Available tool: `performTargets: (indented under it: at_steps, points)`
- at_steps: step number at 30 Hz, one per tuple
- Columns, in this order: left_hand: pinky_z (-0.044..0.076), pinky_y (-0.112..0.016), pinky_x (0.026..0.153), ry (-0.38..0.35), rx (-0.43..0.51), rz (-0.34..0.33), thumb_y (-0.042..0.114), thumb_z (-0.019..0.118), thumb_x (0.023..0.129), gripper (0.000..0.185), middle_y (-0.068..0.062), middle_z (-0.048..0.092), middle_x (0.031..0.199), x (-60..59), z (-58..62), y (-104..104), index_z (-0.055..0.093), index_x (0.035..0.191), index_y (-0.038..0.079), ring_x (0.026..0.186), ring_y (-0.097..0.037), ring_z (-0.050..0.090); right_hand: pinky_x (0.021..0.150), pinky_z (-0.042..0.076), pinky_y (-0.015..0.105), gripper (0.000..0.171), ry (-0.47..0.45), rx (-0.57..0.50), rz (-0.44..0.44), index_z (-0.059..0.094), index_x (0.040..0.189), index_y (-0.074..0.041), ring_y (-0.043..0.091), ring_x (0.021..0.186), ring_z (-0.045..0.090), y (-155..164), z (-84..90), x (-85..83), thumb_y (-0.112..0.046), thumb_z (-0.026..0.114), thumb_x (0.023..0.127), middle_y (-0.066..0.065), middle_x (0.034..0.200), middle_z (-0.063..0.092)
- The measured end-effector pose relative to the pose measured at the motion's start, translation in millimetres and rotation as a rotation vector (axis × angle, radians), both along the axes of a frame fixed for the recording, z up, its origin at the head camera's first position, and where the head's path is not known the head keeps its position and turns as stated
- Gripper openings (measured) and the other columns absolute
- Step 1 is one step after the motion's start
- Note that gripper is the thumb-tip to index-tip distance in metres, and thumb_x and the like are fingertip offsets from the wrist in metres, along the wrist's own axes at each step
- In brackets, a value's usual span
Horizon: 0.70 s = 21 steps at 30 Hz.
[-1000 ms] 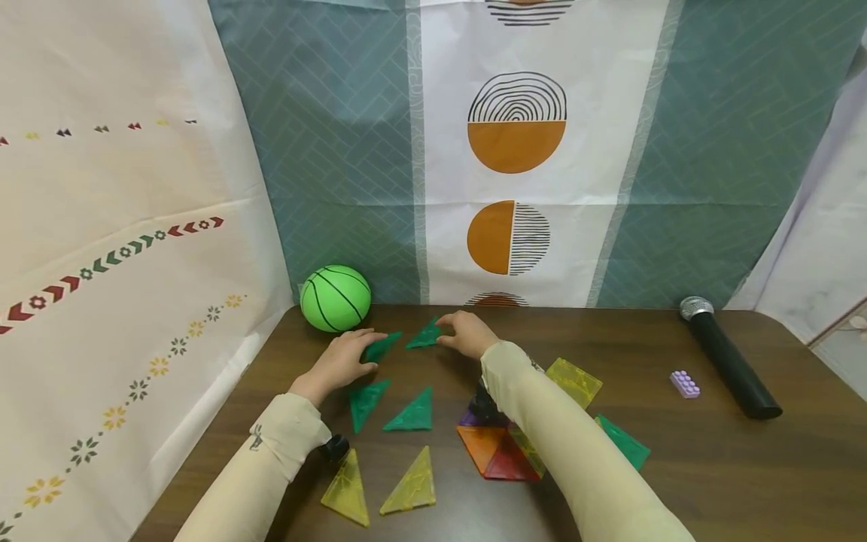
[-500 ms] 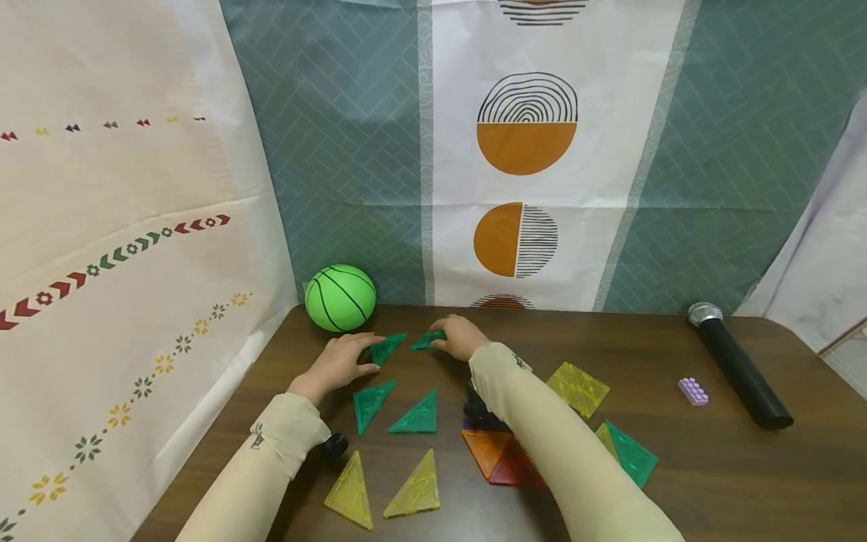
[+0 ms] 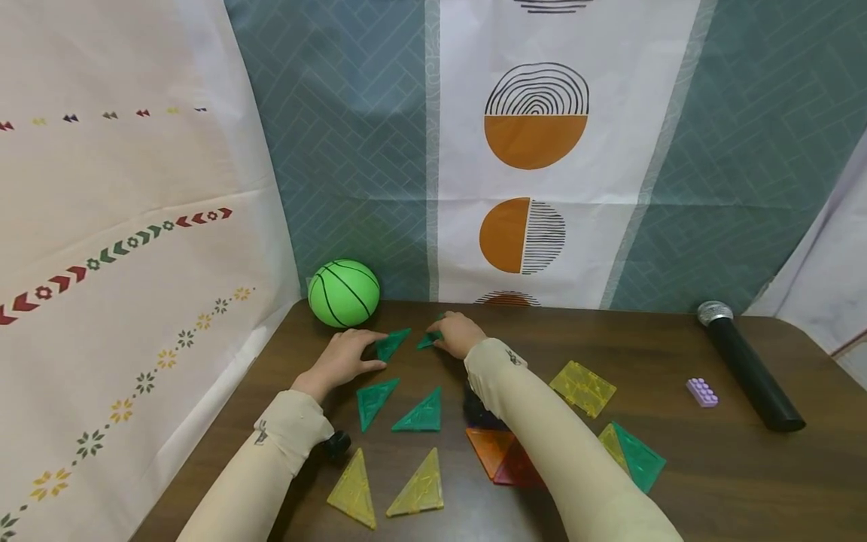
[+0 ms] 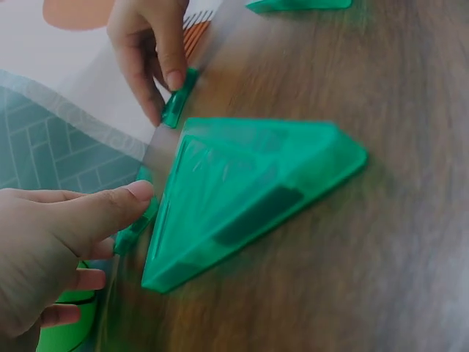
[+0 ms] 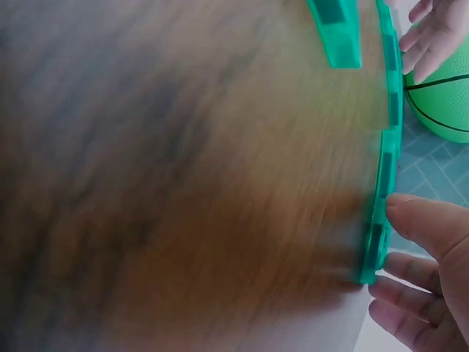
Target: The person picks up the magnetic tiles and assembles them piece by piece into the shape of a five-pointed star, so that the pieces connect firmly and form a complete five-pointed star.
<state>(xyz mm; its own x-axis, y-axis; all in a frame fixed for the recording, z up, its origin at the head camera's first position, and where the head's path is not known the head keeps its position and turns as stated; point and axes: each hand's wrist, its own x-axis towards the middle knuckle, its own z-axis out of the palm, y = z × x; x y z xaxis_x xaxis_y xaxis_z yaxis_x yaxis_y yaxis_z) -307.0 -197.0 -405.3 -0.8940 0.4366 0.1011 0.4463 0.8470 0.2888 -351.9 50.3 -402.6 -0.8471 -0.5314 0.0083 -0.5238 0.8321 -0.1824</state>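
Across the brown surface (image 3: 759, 489), two yellow triangles (image 3: 353, 491) lie nearest, then two green triangles (image 3: 421, 414). Beyond, the left hand (image 3: 343, 360) touches the back-left tile (image 3: 393, 344), fingers pinching or not I cannot tell; the right hand (image 3: 457, 335) pinches the back-right tile (image 4: 178, 104), near the ball (image 3: 344, 293).

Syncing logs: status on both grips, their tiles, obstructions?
Left grip holding back-left green tile; right grip pinching back-right green tile. Tiles apart. Ball just beyond left grip, might crowd it.
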Motion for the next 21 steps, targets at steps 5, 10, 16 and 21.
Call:
performTargets:
  at_steps: [5,10,16,21]
  points:
    - [0.033,-0.058,0.107,0.002,0.0,0.013,0.035,0.072,0.085,0.059,-0.015,0.056,0.134,1.3,-0.5,7,0.055,0.136,0.011,0.125,-0.038,0.048,0.105,0.045,0.037,0.035,-0.006,0.024,0.001,0.063,0.128,-0.016,0.026,0.125,0.054,0,0.6,1.4,-0.022,0.063,0.093,0.006,0.13,0.062]
    - [0.035,-0.056,0.107,0.016,0.002,0.03,0.039,0.072,0.084,0.06,-0.016,0.056,0.131,0.5,-2.0,14,0.055,0.135,0.011,0.122,-0.038,0.049,0.105,0.045,0.038,0.033,-0.031,0.018,-0.003,0.064,0.127,-0.015,0.026,0.123,0.057,1,2.2,1.8,-0.022,0.061,0.095,0.006,0.13,0.063]
    - [0.039,-0.051,0.102,0.016,-0.008,0.055,0.043,0.073,0.082,0.064,-0.015,0.057,0.121,2.3,-3.9,22,0.055,0.135,0.011,0.111,-0.033,0.053,0.103,0.047,0.038,0.032,-0.072,-0.004,0.008,0.065,0.126,-0.013,0.025,0.122,0.058,1,6.6,4.9,-0.02,0.061,0.095,0.005,0.129,0.064]
    - [0.042,-0.045,0.094,0.056,-0.043,0.041,0.05,0.073,0.08,0.068,-0.011,0.058,0.111,4.5,-5.3,31,0.056,0.134,0.013,0.098,-0.028,0.054,0.103,0.047,0.037,0.03,-0.108,-0.01,0.005,0.066,0.124,-0.014,0.024,0.122,0.059,2,9.5,9.7,-0.019,0.061,0.095,0.004,0.128,0.065]
